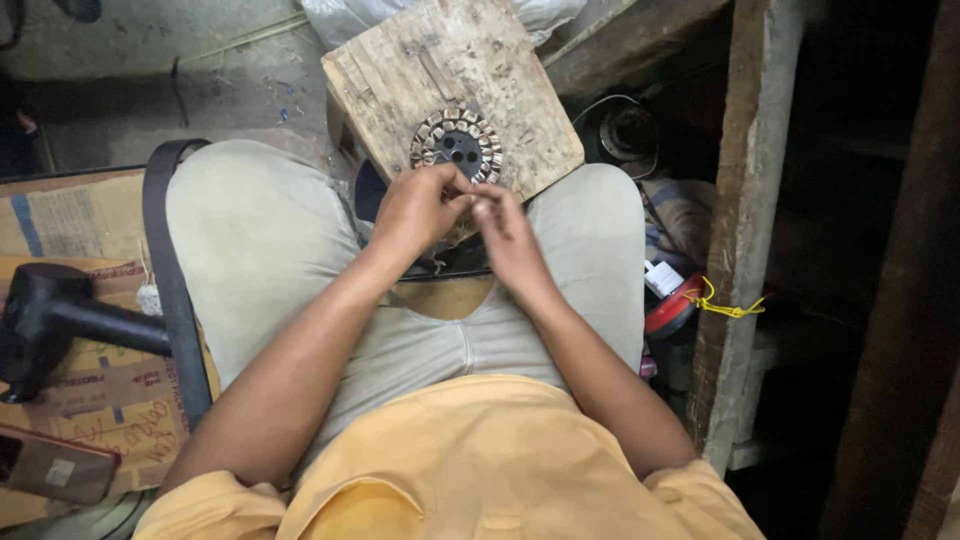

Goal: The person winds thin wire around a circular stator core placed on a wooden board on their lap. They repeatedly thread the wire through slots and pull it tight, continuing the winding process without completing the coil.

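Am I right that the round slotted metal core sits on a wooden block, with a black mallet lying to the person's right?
Not quite: the head view shows the black mallet on cardboard at the person's left. The round slotted metal core does sit on the wooden block.

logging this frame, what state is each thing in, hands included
left hand: fingers pinched shut at the stator's near edge
right hand: fingers curled, tips meeting the left hand's
motor stator: lying flat on the block, slots empty
wooden block: tilted, propped between the knees
black mallet: lying on cardboard, untouched
phone: lying flat
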